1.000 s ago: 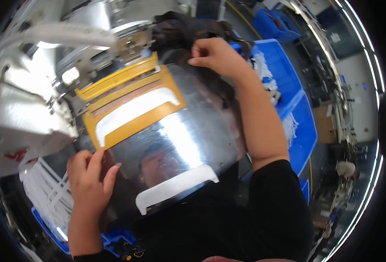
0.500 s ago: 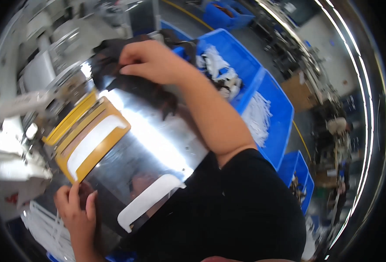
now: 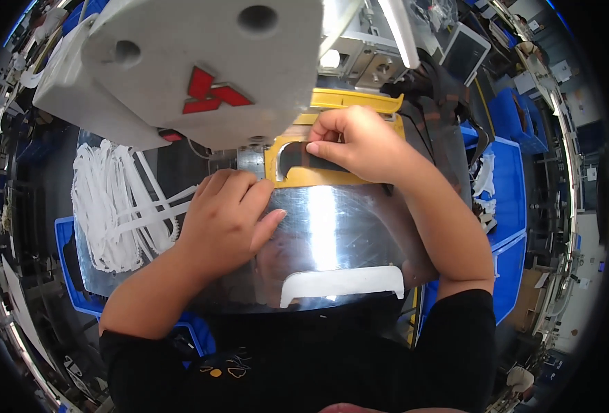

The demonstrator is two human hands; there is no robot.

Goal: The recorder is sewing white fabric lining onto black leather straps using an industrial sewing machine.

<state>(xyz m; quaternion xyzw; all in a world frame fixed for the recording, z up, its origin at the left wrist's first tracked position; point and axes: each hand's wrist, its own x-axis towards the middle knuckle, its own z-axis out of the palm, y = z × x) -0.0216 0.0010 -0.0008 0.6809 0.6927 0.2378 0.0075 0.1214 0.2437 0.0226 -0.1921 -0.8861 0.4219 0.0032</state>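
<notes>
My right hand (image 3: 363, 144) pinches a dark flat piece (image 3: 328, 157) between thumb and fingers, over the opening of a yellow template (image 3: 321, 177). A white curved piece (image 3: 281, 160) shows at the left end of that opening; the rest of it is hidden. My left hand (image 3: 225, 213) lies on the metal plate with its fingers extended and the thumb apart. Its index fingertip is at the template's lower left corner. The grey head of a sewing machine (image 3: 201, 62), with a red emblem, overhangs the template's left side.
Another white curved piece (image 3: 342, 283) lies near the front edge of the metal table (image 3: 297, 234). A pile of white strips (image 3: 108, 206) spreads at the left. Dark pieces (image 3: 445, 100) lie at the far right, beside blue bins (image 3: 511, 172) holding white pieces.
My right hand has come from the dark pile to the yellow template, with a dark piece in its fingers. My view has turned and now shows the machine head above the plate.
</notes>
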